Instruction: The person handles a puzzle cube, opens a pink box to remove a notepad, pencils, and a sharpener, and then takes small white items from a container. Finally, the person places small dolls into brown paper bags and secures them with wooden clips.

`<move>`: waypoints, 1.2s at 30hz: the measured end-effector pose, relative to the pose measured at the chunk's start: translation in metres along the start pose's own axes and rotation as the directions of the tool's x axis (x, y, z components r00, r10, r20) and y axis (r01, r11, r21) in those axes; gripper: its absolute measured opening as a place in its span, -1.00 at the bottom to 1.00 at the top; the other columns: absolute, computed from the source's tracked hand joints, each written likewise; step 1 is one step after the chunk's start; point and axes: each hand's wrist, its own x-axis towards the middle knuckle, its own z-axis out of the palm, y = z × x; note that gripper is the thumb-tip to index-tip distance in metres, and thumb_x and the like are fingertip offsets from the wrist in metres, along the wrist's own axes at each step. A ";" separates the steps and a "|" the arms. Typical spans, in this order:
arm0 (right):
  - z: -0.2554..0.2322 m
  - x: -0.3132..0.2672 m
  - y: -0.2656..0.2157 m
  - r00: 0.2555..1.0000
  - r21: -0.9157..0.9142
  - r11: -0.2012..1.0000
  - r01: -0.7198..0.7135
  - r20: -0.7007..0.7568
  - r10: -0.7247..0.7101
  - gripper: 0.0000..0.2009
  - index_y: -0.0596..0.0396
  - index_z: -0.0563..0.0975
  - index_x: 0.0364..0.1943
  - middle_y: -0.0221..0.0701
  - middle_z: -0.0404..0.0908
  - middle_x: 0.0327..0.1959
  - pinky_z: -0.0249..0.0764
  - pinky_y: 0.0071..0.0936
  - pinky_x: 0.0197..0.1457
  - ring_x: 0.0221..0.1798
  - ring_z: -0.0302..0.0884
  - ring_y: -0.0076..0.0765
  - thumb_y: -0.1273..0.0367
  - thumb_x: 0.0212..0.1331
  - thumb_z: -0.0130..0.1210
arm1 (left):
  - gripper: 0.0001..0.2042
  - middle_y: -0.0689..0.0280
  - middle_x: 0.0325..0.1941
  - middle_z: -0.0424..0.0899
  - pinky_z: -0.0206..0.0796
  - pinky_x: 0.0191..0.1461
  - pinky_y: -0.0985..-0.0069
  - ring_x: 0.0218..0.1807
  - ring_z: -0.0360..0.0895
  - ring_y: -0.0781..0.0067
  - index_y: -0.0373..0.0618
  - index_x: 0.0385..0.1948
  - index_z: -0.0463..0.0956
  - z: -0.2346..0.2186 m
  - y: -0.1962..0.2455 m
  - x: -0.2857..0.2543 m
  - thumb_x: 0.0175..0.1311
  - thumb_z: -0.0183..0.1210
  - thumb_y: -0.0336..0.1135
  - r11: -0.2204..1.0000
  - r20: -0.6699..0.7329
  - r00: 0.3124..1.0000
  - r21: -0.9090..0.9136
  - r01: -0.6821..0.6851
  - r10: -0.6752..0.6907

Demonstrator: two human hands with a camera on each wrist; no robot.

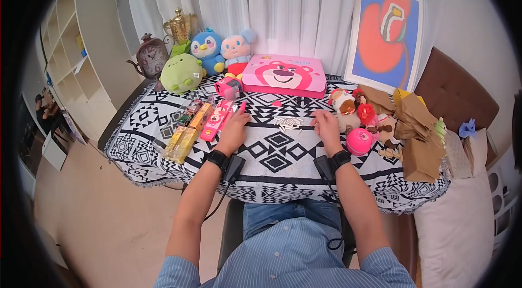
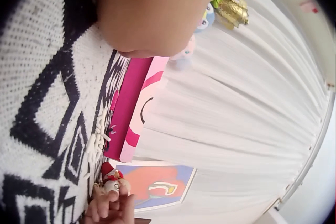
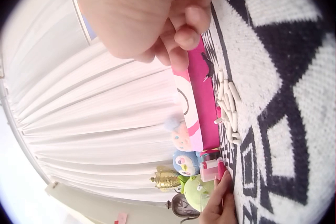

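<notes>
In the head view my left hand [image 1: 234,131] is beside a long pink bear-print box [image 1: 217,120], with a small pink item [image 1: 242,107] at its fingertips. The right wrist view shows that pink item [image 3: 221,168] pinched in the left fingers. A loose pile of white sticks [image 1: 288,123] lies on the patterned cloth between the hands. Just right of the pile, my right hand [image 1: 326,127] hovers low with loosely curled fingers. No object shows in the right hand [image 3: 157,19], and its palm faces partly toward the right wrist view.
A big pink bear box [image 1: 284,75] stands at the back, plush toys [image 1: 183,73] to its left. Yellow packages [image 1: 182,144] lie at the left. A pink ball [image 1: 359,141], small dolls and brown paper bags [image 1: 421,160] crowd the right side. A framed picture [image 1: 383,32] leans behind.
</notes>
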 end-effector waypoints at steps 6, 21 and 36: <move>-0.003 0.006 0.009 0.986 -0.018 0.998 0.068 -0.153 -0.070 -0.77 0.18 0.51 -0.31 -0.43 0.53 -0.61 0.11 -0.69 -0.61 -0.66 0.22 -0.70 0.28 0.31 -0.04 | -0.69 0.16 -0.01 0.61 0.00 0.40 0.12 0.23 0.40 0.12 -0.20 -0.22 0.59 -0.011 0.009 -0.004 -0.01 -0.04 -0.63 0.947 -0.090 0.992 0.300 0.115 -0.092; -0.006 0.014 0.023 0.979 -0.156 0.985 0.080 -0.174 -0.107 -0.66 0.20 0.54 -0.38 -0.40 0.55 -0.65 0.24 -0.57 -0.50 -0.61 0.38 -0.58 0.20 0.35 -0.10 | -0.53 -0.11 0.01 0.41 0.32 0.09 0.15 0.02 0.42 -0.14 -0.25 -0.02 0.38 -0.031 -0.027 0.064 -0.06 0.26 -0.42 0.931 -0.300 0.937 0.258 0.258 -0.177; -0.004 0.011 0.020 0.980 -0.167 0.985 0.039 -0.187 -0.071 -0.62 0.21 0.56 -0.41 -0.38 0.57 -0.66 0.32 -0.52 -0.40 -0.57 0.43 -0.52 0.17 0.33 -0.10 | -0.85 0.02 -0.29 0.60 0.40 -0.12 0.20 -0.20 0.55 -0.04 -0.27 -0.27 0.49 -0.023 -0.050 0.069 0.15 0.11 -0.43 0.940 -0.270 0.948 0.246 0.235 -0.167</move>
